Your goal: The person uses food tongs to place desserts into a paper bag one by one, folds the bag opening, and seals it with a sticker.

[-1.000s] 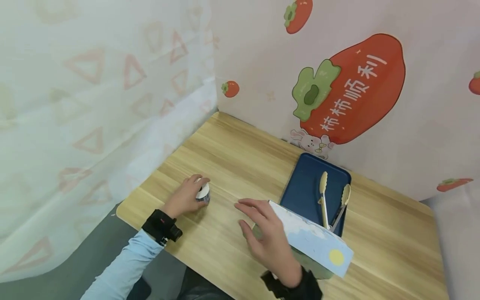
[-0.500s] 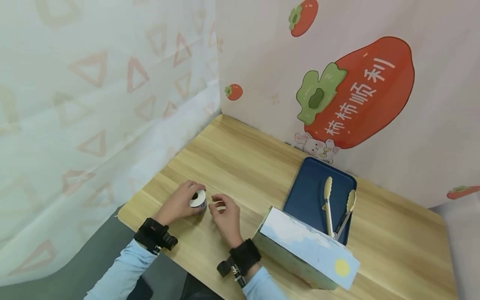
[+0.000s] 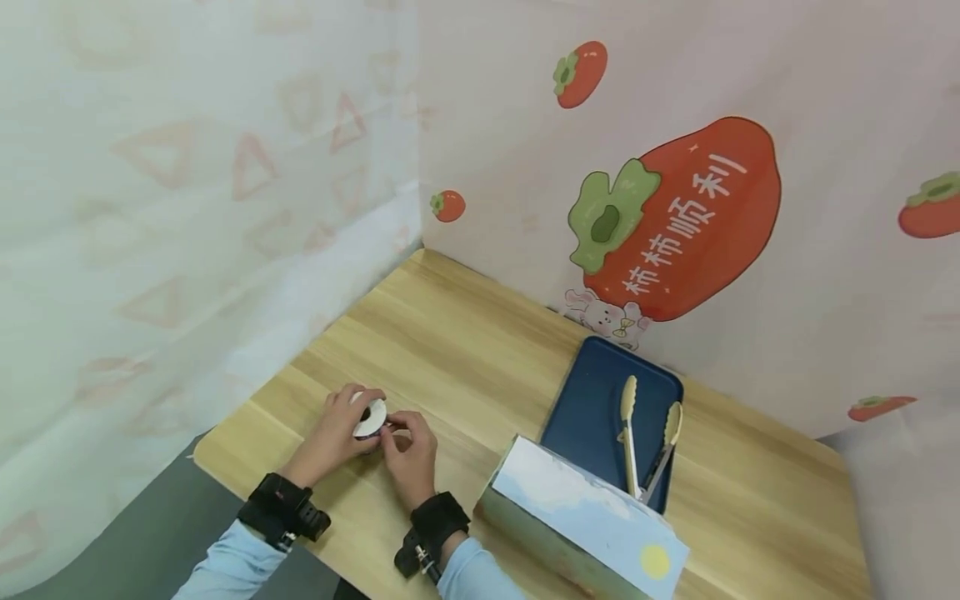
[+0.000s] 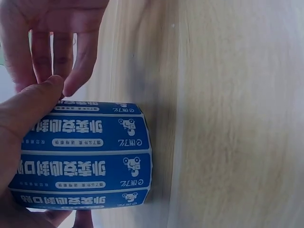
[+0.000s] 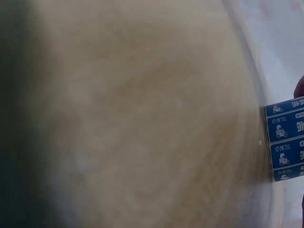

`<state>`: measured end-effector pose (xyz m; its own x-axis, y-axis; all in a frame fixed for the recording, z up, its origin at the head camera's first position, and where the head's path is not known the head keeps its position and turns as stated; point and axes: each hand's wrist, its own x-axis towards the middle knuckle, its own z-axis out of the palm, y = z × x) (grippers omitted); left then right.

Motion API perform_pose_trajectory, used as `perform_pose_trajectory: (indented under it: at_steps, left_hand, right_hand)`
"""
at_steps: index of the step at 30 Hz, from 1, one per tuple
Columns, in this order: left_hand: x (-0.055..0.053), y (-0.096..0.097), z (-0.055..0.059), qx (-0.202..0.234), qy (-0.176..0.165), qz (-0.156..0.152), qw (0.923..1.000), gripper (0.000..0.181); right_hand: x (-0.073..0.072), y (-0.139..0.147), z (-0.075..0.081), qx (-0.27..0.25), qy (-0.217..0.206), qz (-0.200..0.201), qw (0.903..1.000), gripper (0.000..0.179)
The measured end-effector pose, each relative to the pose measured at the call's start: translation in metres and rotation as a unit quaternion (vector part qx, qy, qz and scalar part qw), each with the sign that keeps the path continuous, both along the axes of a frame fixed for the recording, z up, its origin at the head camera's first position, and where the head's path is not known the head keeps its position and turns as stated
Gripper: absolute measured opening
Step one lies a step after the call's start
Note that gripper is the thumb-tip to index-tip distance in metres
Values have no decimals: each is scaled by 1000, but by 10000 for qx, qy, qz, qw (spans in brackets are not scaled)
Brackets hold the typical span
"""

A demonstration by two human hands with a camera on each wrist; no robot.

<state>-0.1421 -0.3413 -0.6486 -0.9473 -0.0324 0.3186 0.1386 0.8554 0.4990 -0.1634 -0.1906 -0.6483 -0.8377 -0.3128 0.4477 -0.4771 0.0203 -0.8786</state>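
My left hand (image 3: 327, 437) grips a roll of sticker labels (image 3: 372, 417) at the table's left side, its white end and dark core hole facing up in the head view. In the left wrist view the label roll (image 4: 85, 166) shows blue labels with white characters and a small scooter picture, with my left thumb (image 4: 33, 102) lying along it. My right hand (image 3: 414, 462) has thumb and forefinger together at the roll's near right edge, pinching there beside the left thumb tip. Only part of the label roll (image 5: 286, 140) enters the right wrist view.
A long box (image 3: 585, 517) with a sky-blue top and yellow sun stands to the right of my hands. Behind it a dark blue tray (image 3: 592, 400) bears tongs (image 3: 628, 417) with cream tips. Patterned curtains border the wooden table (image 3: 450, 333) on the left and back.
My right hand has come left from near the box to the label roll, its fingers closing to a pinch at the roll's edge. The left hand keeps its hold on the roll.
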Motion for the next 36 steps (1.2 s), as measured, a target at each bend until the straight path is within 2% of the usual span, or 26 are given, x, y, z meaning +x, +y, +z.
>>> perform_pose_trajectory:
  at_steps: [4,12,17,22,26,33,36]
  left_hand:
    - [2,-1,1,-104,67,-94,9999,65]
    - [0,-5,7,-192,429,-135,9988,66]
    - [-1,-5,5,-255,516,-207,9981,67]
    - [-1,-4,1,-319,452,-286,9981,69]
    - [-2,-3,1,-265,334,-297,9986,67]
    - [-2,-3,5,-252,166,-251,9992,65]
    - [1,-3,3,-320,237,-245,9989,66]
  right_hand:
    - [3,-2,6,-208,-110,3,9997,11]
    - [4,-14,13,-490,-461,-427,9968,5]
    - [8,-22,5,-494,-531,-905,9932,4]
    - [10,-33,-18,-388,-241,-1647,9853,5]
    - [10,-39,-24,-357,-18,-2089,9773,8]
    - [9,-45,-26,-250,230,-2428,9695,11]
    - [11,-44,-27,-88,268,-2469,9686,12]
